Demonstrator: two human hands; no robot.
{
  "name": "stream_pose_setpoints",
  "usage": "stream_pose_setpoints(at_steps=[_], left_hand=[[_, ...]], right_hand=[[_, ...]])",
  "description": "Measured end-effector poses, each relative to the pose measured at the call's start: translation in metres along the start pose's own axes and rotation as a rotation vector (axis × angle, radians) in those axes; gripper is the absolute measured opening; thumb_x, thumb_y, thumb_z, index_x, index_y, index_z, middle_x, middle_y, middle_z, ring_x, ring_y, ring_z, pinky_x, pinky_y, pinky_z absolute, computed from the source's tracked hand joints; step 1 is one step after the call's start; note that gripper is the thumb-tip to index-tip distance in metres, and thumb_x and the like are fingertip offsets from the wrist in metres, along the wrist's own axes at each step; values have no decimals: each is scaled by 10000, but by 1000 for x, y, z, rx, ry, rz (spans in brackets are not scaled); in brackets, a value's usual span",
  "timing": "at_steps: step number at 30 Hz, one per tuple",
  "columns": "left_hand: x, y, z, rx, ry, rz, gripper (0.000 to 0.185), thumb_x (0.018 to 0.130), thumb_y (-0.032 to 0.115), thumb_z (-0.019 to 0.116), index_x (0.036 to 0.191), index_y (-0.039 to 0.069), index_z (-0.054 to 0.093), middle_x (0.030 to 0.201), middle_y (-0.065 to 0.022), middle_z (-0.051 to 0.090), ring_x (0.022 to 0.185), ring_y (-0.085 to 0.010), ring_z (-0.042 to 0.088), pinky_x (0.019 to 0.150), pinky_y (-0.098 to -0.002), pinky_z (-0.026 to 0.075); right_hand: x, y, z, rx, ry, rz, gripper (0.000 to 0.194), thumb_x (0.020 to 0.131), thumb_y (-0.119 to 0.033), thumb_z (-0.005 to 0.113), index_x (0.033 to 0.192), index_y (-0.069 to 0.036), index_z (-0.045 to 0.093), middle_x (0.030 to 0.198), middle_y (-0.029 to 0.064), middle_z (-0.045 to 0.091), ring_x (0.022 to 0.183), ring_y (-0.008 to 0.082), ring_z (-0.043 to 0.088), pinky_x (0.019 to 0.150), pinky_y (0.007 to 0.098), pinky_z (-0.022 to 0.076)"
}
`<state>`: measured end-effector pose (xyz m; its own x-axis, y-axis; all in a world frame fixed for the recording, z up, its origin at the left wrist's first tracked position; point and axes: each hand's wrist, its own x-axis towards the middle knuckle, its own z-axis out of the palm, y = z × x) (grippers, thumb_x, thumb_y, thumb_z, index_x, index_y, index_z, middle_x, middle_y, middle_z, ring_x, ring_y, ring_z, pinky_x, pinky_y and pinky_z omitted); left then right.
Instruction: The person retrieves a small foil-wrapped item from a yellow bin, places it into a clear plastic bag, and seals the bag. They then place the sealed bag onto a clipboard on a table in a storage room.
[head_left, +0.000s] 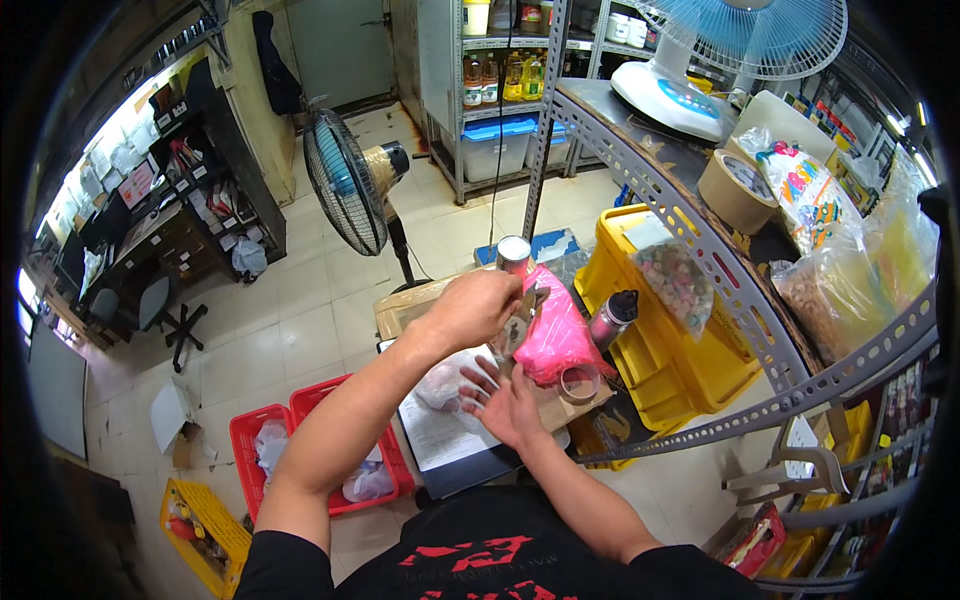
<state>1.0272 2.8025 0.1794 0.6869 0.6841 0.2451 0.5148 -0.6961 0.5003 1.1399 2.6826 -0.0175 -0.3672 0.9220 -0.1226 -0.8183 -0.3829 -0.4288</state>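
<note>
My left hand (480, 309) is curled over the worktop, its fingertips closed on a small clear plastic item (513, 336) that hangs below them; what it is exactly is hard to tell. A shiny metallic piece (535, 298) shows just beside the fingers. Below, my right hand (504, 409) has its fingers spread and holds nothing. Next to both hands lies a bright pink plastic bag (559, 330). Behind my left hand stands a can with a silver lid (514, 249). A clear round cup (580, 383) is at the right, and a clear plastic bag (442, 384) rests on a printed sheet (435, 429).
A dark purple bottle (613, 319) stands before a yellow bin (660, 360). At the right rises a perforated metal shelf frame (690, 206) carrying a tape roll (737, 192). A floor fan (345, 184) is ahead; red baskets (262, 427) sit at the left.
</note>
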Motion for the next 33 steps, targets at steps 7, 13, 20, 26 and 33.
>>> stream_pose_setpoints(at_steps=[7,13,20,26,33], left_hand=[[19,28,-61,148,-272,103,167,892,152,631,990,21,665,914,-208,700,900,-407,678,798,-495,533],[33,24,-70,103,-132,70,179,953,162,589,992,-8,630,929,-227,676,902,-415,658,788,-471,514],[13,2,-55,-41,-33,-66,246,958,255,617,1043,25,614,917,-220,715,884,-420,685,788,-502,533],[6,-9,-59,83,-73,-139,331,868,284,727,1097,58,652,900,-187,725,866,-391,698,780,-468,539],[5,-2,-58,57,-115,-133,417,777,267,812,1126,73,692,845,-164,727,854,-344,717,765,-422,550]], right_hand=[[4,-15,-13,6,156,-272,719,924,-646,588,1453,-178,455,1455,92,511,1312,319,499,1144,520,356],[28,-21,27,377,-13,-298,803,755,-395,875,1421,-164,492,1376,99,601,1274,329,563,1117,589,419],[36,-32,31,365,79,-315,685,801,-401,837,1372,-157,548,1318,113,640,1232,336,600,1067,551,476],[47,-29,15,113,117,-360,639,822,-381,838,1342,-141,553,1224,65,663,1069,257,658,960,506,549],[56,-15,5,191,100,-328,528,832,-373,835,1246,-134,609,1147,30,678,1027,227,676,876,468,586]])
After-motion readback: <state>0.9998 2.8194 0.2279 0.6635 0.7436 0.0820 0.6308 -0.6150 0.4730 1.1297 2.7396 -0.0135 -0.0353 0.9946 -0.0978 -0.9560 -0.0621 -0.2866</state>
